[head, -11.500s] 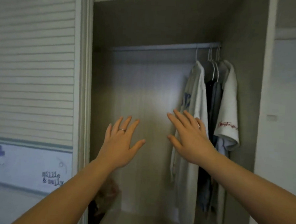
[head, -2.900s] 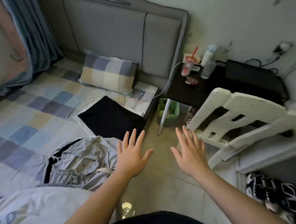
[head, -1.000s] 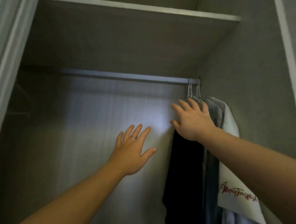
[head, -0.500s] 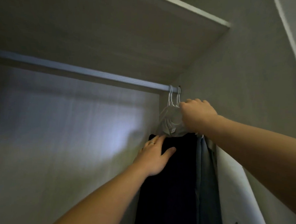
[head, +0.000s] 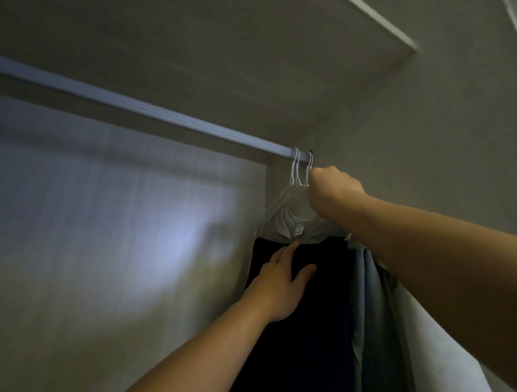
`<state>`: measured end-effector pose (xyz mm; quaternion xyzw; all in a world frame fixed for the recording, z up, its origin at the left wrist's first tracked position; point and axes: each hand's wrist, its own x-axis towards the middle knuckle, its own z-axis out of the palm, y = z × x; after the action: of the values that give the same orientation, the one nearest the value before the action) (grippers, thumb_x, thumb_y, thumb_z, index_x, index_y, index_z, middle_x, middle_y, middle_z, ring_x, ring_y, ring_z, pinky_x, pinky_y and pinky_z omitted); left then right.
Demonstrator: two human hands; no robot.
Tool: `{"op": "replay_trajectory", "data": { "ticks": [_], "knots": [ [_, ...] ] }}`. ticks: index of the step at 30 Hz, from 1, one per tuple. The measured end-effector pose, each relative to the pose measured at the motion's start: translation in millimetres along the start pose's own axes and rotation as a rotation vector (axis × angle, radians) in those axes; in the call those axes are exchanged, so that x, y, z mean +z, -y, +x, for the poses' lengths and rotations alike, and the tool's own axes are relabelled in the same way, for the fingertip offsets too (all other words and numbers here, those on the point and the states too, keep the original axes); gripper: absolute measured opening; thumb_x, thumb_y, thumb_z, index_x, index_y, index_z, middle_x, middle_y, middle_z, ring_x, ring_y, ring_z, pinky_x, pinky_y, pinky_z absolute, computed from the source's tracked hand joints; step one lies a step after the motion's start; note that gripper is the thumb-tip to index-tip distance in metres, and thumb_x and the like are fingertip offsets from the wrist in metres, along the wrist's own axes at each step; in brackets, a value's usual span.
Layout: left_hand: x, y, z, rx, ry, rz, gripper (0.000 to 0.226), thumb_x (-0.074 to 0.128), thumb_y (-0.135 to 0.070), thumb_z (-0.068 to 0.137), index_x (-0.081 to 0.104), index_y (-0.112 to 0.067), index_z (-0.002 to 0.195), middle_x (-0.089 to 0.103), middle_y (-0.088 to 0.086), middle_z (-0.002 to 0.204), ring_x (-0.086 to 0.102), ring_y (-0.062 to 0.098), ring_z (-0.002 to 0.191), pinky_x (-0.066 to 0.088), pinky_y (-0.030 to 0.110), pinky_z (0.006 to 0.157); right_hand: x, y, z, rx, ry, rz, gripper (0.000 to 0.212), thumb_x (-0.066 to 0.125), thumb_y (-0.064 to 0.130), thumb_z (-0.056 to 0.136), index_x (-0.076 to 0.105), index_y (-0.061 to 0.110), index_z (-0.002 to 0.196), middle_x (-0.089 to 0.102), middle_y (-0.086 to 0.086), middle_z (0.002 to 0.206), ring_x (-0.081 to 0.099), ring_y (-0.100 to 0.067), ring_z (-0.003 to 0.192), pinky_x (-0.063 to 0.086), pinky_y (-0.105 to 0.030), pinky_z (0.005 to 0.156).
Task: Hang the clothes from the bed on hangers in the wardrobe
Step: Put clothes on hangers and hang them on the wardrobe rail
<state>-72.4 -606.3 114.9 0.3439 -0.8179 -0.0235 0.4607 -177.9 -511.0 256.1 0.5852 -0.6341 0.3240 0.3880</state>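
Freeing a hanger at the right end of the rail

Nearest, well below the rail [head: 165, 117], the left hand [head: 282, 284] lies flat with straight fingers against a dark garment [head: 303, 348], probably steadying the hung clothes so they don't swing. Higher up, a pale top [head: 288, 224] sits on its hanger. Just under the rail's right end, the right hand [head: 332, 193] is curled into a fist round the white hangers [head: 295, 167] at their necks, likely to lift one off; the hooks are over the rail. The clothes from the bed are out of view.
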Motion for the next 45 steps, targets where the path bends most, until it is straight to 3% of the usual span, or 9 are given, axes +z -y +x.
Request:
{"op": "replay_trajectory", "data": {
  "ticks": [8, 13, 16, 22, 29, 35, 40, 42, 45],
  "knots": [
    [-11, 6, -3, 0.018, 0.024, -0.018, 0.073, 0.043, -0.06, 0.096, 0.012, -0.034, 0.157, 0.017, -0.006, 0.164, 0.027, 0.016, 0.148, 0.025, 0.037, 0.12, -8, 4, 13, 0.108, -0.064, 0.279, 0.023, 0.049, 0.008, 0.091, 0.055, 0.003, 0.113, 0.047, -0.01, 0.09, 0.049, -0.034, 0.078, 0.043, -0.036, 0.068],
    [-23, 1, 0, 0.03, -0.012, -0.071, 0.074, 0.042, -0.061, 0.097, 0.009, -0.036, 0.158, 0.013, -0.009, 0.165, 0.022, 0.014, 0.149, 0.023, 0.036, 0.121, -23, 9, 17, 0.106, -0.144, 0.297, 0.006, 0.054, 0.003, 0.087, 0.051, 0.008, 0.088, 0.047, -0.011, 0.086, 0.049, -0.035, 0.076, 0.044, -0.036, 0.069],
    [-31, 0, 0, 0.069, -0.076, -0.112, 0.071, 0.042, -0.059, 0.097, 0.012, -0.035, 0.157, 0.015, -0.008, 0.164, 0.022, 0.014, 0.149, 0.023, 0.037, 0.121, -29, 4, 17, 0.082, -0.178, 0.319, 0.014, 0.052, 0.006, 0.087, 0.047, 0.008, 0.073, 0.05, -0.015, 0.083, 0.048, -0.036, 0.072, 0.042, -0.035, 0.067],
    [-47, -5, -2, 0.094, -0.236, -0.028, 0.066, 0.038, -0.057, 0.099, 0.016, -0.032, 0.157, 0.013, -0.006, 0.165, 0.015, 0.019, 0.15, 0.022, 0.039, 0.119, -33, -29, -9, 0.037, -0.23, 0.317, 0.024, 0.046, 0.013, 0.088, 0.066, -0.001, 0.086, 0.065, -0.024, 0.093, 0.059, -0.043, 0.084, 0.05, -0.038, 0.072],
    [-43, -40, -2, 0.158, -0.381, 0.052, 0.065, 0.043, -0.049, 0.101, 0.016, -0.029, 0.157, 0.009, -0.002, 0.166, 0.006, 0.022, 0.152, 0.015, 0.043, 0.121, -43, -87, -73, -0.025, -0.306, 0.187, 0.02, 0.046, 0.022, 0.095, 0.064, 0.015, 0.093, 0.067, -0.017, 0.091, 0.06, -0.041, 0.088, 0.051, -0.042, 0.075],
    [-16, -91, 1, 0.362, -0.51, 0.015, 0.06, 0.052, -0.037, 0.099, 0.033, -0.017, 0.152, 0.023, 0.007, 0.163, 0.015, 0.028, 0.15, 0.021, 0.049, 0.119, -82, -142, -139, -0.133, -0.381, -0.02, 0.015, 0.051, 0.023, 0.096, 0.061, 0.012, 0.093, 0.066, -0.017, 0.075, 0.06, -0.044, 0.074, 0.044, -0.039, 0.06],
    [14, -155, -6, 0.526, -0.636, -0.053, 0.041, 0.047, -0.033, 0.094, 0.058, -0.016, 0.13, 0.063, 0.008, 0.123, 0.053, 0.034, 0.121, 0.037, 0.055, 0.103, -135, -187, -197, -0.131, -0.357, -0.187, 0.017, 0.05, 0.021, 0.096, 0.059, 0.008, 0.094, 0.054, -0.009, 0.058, 0.055, -0.041, 0.058, 0.043, -0.039, 0.053],
    [29, -185, -10, 0.596, -0.659, -0.157, 0.028, 0.046, -0.027, 0.095, 0.065, -0.015, 0.113, 0.067, 0.007, 0.102, 0.061, 0.034, 0.095, 0.047, 0.048, 0.085, -158, -206, -222, -0.115, -0.352, -0.236, 0.02, 0.049, 0.022, 0.098, 0.059, 0.006, 0.093, 0.047, -0.003, 0.057, 0.053, -0.04, 0.055, 0.04, -0.036, 0.052],
    [56, -233, -24, 0.692, -0.624, -0.294, 0.022, 0.045, -0.023, 0.098, 0.065, -0.014, 0.099, 0.066, 0.007, 0.09, 0.06, 0.035, 0.081, 0.048, 0.043, 0.07, -196, -239, -261, -0.063, -0.335, -0.32, 0.028, 0.041, 0.03, 0.098, 0.059, 0.009, 0.093, 0.048, -0.004, 0.057, 0.045, -0.034, 0.052, 0.043, -0.039, 0.051]
  ]
}}
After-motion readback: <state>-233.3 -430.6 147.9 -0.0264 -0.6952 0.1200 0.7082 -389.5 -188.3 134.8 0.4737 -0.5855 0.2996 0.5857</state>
